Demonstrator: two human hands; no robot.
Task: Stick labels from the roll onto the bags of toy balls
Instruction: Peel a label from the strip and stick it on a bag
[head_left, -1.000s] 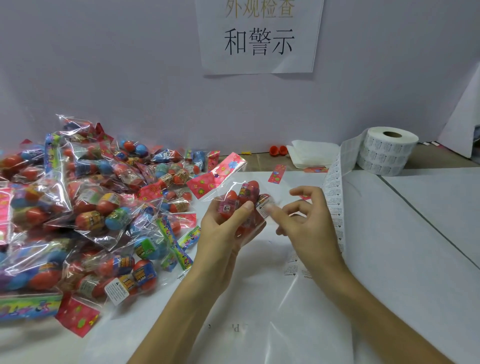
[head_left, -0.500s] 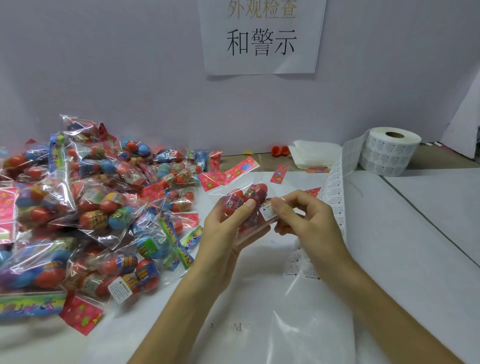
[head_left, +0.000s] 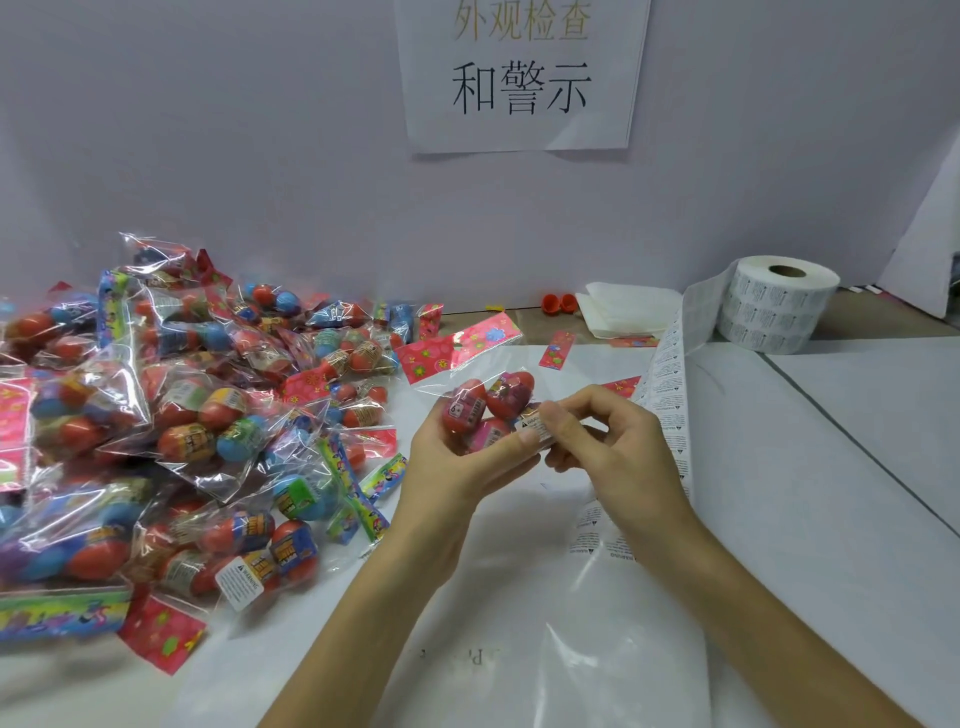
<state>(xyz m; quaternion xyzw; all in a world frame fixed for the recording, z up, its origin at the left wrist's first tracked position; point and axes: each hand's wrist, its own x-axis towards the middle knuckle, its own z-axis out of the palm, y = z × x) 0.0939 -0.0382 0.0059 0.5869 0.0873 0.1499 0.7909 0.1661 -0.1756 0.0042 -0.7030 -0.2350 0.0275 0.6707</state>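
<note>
Fingers (head_left: 501, 460) of my left hand (head_left: 457, 470) gripped the bag (head_left: 496, 397); my right hand (head_left: 626, 452) pinched a label (head_left: 529, 423) against it.

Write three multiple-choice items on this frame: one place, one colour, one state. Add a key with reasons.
1. Where does the label roll stand?
A. In the pile of bags
B. At the far right of the table, near the wall
C. Directly under the wall sign

2. What colour are the balls in the held bag?
A. Green
B. Yellow
C. Red and pink

3. What is the right hand doing?
A. Pinching a label against the held bag
B. Resting flat on the table
C. Gripping the roll

Key:
1 B: the roll sits at the right rear, and its strip trails toward the hands.
2 C: only red and pink balls show through the clear film.
3 A: thumb and fingers close on the white label, while the left hand holds the bag.
</note>
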